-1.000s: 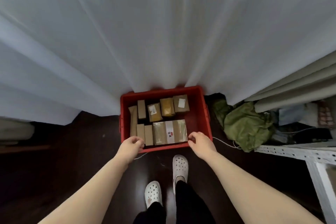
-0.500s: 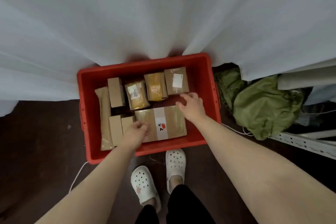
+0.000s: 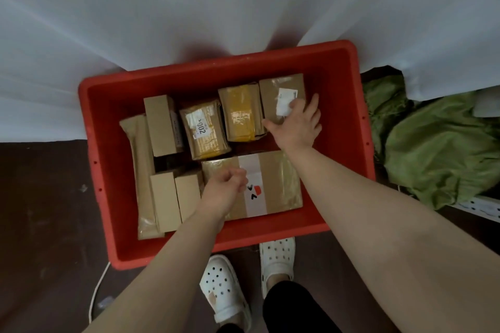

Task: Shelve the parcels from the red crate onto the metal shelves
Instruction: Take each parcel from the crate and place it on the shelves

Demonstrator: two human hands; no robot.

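Eight parcels lie packed in the red crate (image 3: 251, 238), which sits on the dark floor with its far wall pushed into the white curtain (image 3: 189, 8), so none of them has reached a shelf yet, by my reading. My right hand (image 3: 296, 123) is spread flat over the brown labelled box (image 3: 278, 92) in the crate's far right corner, fingers fanned across its top and partly covering the white sticker, thumb at the box's near left corner. It looks like a hand sizing up a grasp, not one already closed. I'd guess this box is the pick because it has free room along the right wall, while the yellow taped parcel (image 3: 239, 113) presses against its left side. My left hand (image 3: 224, 192) sits over the left part of the large flat parcel (image 3: 278, 181) at the near edge, fingers loosely curled and holding nothing I can make out — whether it rests on the parcel or hangs just above, I cannot tell. It may be waiting to steady that parcel or take it second. A long wrapped parcel (image 3: 139, 159) runs along the left wall, with small cartons wedged beside it, so the left side is tight. Only a strip of perforated white metal rail (image 3: 484, 207) shows at the right, beyond a heap of green cloth (image 3: 438, 151) — the shelves are presumably that way.
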